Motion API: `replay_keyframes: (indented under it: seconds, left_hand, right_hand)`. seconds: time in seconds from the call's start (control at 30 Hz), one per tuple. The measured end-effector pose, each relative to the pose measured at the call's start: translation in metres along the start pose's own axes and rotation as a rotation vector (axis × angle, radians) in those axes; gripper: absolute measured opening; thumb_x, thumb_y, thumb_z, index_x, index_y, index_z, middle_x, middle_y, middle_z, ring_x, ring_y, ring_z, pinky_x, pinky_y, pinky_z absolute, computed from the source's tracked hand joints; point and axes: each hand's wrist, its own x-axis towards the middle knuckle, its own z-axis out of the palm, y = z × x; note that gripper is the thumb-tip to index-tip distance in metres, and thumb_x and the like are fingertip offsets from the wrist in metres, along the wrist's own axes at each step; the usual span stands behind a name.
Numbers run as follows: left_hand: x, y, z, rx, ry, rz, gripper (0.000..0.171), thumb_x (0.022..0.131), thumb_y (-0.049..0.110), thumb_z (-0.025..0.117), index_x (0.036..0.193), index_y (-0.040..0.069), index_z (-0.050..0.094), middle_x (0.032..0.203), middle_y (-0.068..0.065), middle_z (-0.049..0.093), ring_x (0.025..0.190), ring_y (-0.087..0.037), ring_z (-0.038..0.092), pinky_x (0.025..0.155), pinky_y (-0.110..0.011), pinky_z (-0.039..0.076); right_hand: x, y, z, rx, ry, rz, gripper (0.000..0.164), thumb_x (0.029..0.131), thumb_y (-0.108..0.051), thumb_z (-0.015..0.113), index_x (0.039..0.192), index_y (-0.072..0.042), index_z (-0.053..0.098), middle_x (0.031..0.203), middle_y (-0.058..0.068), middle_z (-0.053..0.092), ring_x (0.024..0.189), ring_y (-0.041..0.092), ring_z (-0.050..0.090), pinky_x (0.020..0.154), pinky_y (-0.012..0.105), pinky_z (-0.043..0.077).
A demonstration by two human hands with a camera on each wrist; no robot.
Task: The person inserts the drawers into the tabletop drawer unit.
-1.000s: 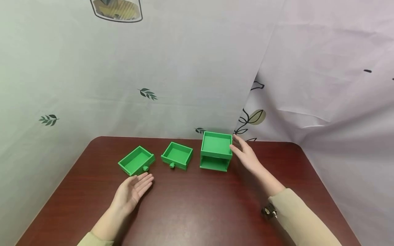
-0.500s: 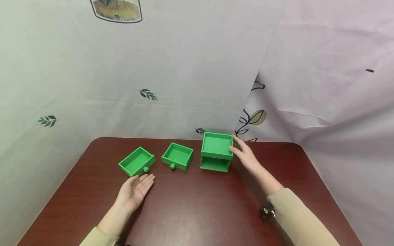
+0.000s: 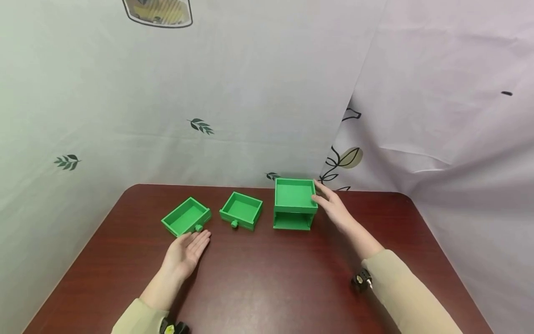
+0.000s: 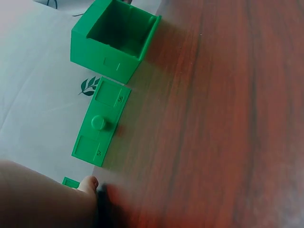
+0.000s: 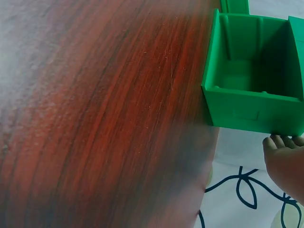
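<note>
A small green cabinet [image 3: 295,210] with a tray-like top and an open front stands at the back of the table. My right hand [image 3: 333,207] touches its right side, the thumb near the top rim and the fingers extended along the side. In the right wrist view, the fingertips meet the cabinet's side wall [image 5: 247,113]. My left hand [image 3: 183,256] lies palm up with straight fingers, just in front of a green drawer [image 3: 185,218] with a round knob. Between that drawer and the cabinet sits a second green drawer [image 3: 242,211], its knob [image 4: 98,122] facing forward.
The dark red-brown wooden table [image 3: 258,283] has rounded back corners. Right behind it hangs a pale cloth [image 3: 250,93] with leaf prints. A dark wrist device [image 3: 361,280] sits under the right sleeve [image 3: 404,287], and another [image 3: 173,327] is at the left cuff.
The cabinet has turned slightly under my right hand, its front now squarer to me. My left hand has drifted a little to the right and forward. Both drawers stay put.
</note>
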Motion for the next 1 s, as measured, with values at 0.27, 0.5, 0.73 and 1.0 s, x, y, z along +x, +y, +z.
replay_keyframes:
  seconds: [0.27,0.5,0.73,1.0]
  left_hand:
    - [0.006,0.000,0.010,-0.018,0.038,0.012,0.065,0.116,0.023,0.020,0.167,0.010,-0.020,0.179,-0.009,-0.001,0.165,-0.017,0.020,0.131,-0.021,0.030]
    - [0.009,-0.003,0.011,0.039,0.080,0.050,0.068,0.116,0.025,0.032,0.168,0.008,-0.008,0.152,-0.014,0.053,0.125,-0.007,0.066,0.126,-0.019,0.038]
    - [0.003,-0.005,0.011,-0.057,0.180,0.100,0.037,0.110,0.021,0.056,0.144,0.019,0.042,0.089,0.002,0.076,0.092,-0.007,0.078,0.111,-0.019,0.055]
    - [-0.003,-0.002,0.005,-0.119,0.191,0.101,0.015,0.109,0.016,0.057,0.100,0.014,0.069,0.085,-0.001,0.078,0.086,-0.009,0.079,0.102,-0.018,0.060]
  right_hand:
    - [0.002,-0.001,-0.004,-0.007,-0.007,0.032,0.065,0.111,-0.018,0.050,0.168,-0.005,0.024,0.168,0.028,0.035,0.158,0.044,0.032,0.133,0.063,0.024]
    - [0.002,0.000,-0.004,0.019,-0.057,0.053,0.067,0.111,-0.019,0.050,0.169,-0.006,0.020,0.171,0.027,0.028,0.161,0.043,0.024,0.134,0.065,0.019]
    - [0.003,0.001,-0.005,0.032,-0.074,0.048,0.067,0.112,-0.021,0.049,0.170,-0.007,0.019,0.172,0.026,0.027,0.162,0.043,0.022,0.134,0.066,0.019]
    - [0.004,0.004,-0.004,0.035,-0.079,0.050,0.068,0.112,-0.020,0.049,0.170,-0.007,0.018,0.174,0.025,0.023,0.163,0.044,0.018,0.134,0.067,0.017]
